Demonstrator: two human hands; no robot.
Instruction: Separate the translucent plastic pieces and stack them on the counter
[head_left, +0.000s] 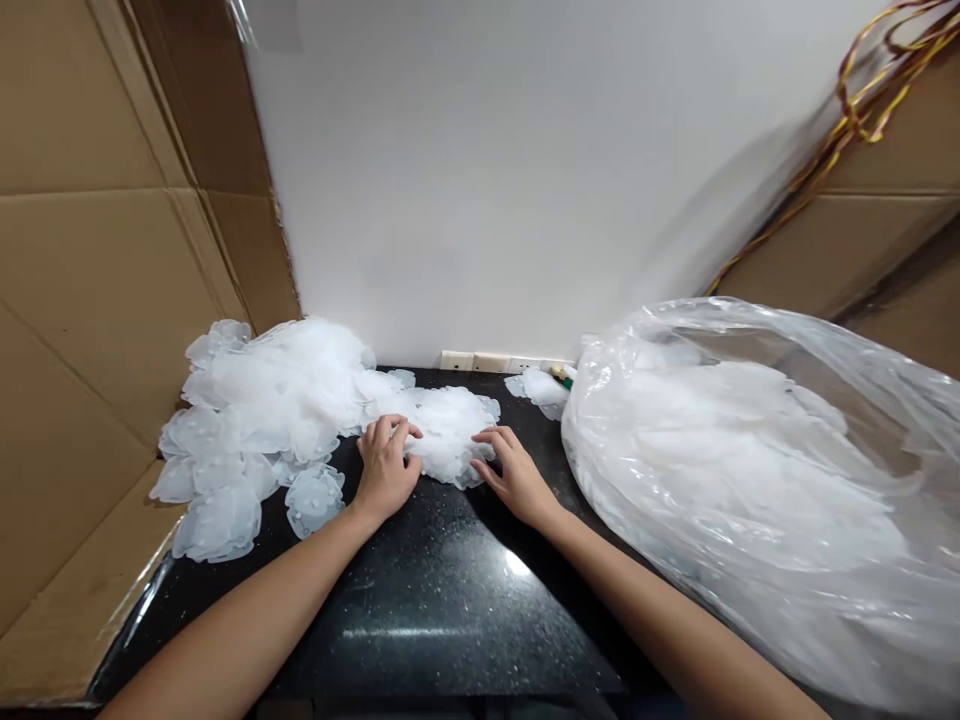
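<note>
Nearest, the bare front of the dark, speckled table (435, 600) runs below both hands, with a bright reflection of light short of the right hand. The clear plastic bag (592, 480) begins close by, to the right of the right hand, its mouth gaping over many white pieces inside. To the left of the left hand, near the wrist, lies a small flat stack (315, 498) of translucent, scallop-edged pieces. The left hand (390, 462) is loosely arched, thumb apart from the bent fingers, at the left edge of the middle pile (451, 430); the right hand (516, 470) has its thumb and fingers spread apart at the opposite edge. The middle pile sits between the hands, made of the same frosted pieces in overlapping layers; whether either hand grips any piece, I cannot tell. Beyond and left of the left hand, a larger heap (277, 390) rises against a cardboard sheet (82, 290) and meets the middle pile. Past the right hand, a little cluster (540, 388) lies by the bag. Farther still are a row of sockets (491, 363), the pale wall (487, 180), and, high to the right, twisted wires (851, 122).
</note>
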